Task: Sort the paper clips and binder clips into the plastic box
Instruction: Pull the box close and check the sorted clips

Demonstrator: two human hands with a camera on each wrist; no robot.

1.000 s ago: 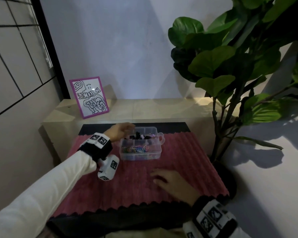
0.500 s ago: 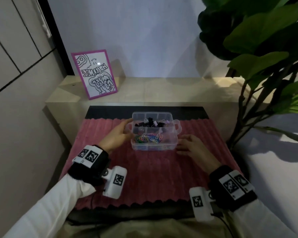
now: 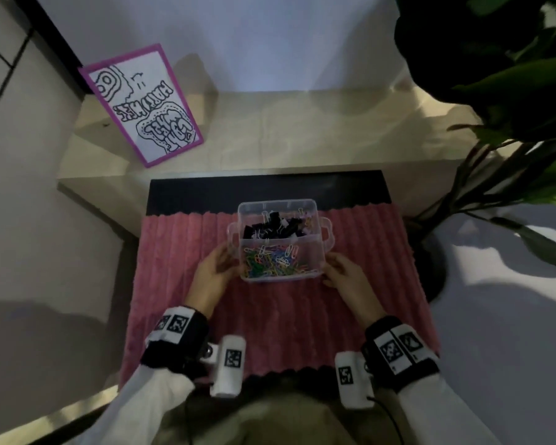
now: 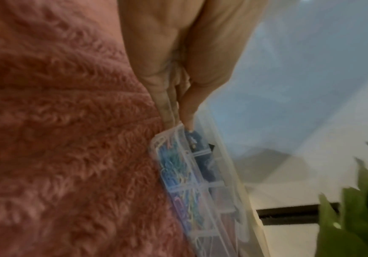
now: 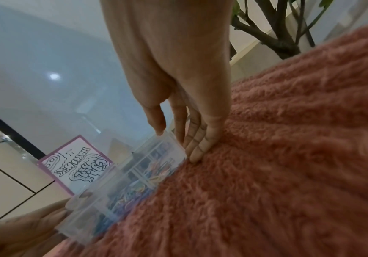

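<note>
Fingers (image 5: 197, 147) of both hands flank plastic box (image 3: 281, 274).

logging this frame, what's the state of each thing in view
plastic box: lid off, upright on the pink mat
binder clips: piled in the far compartment
paper clips: heaped in the near compartment
left hand: grips the box's left side
right hand: fingers straight against the box's right side
picture card: leaning against the wall
</note>
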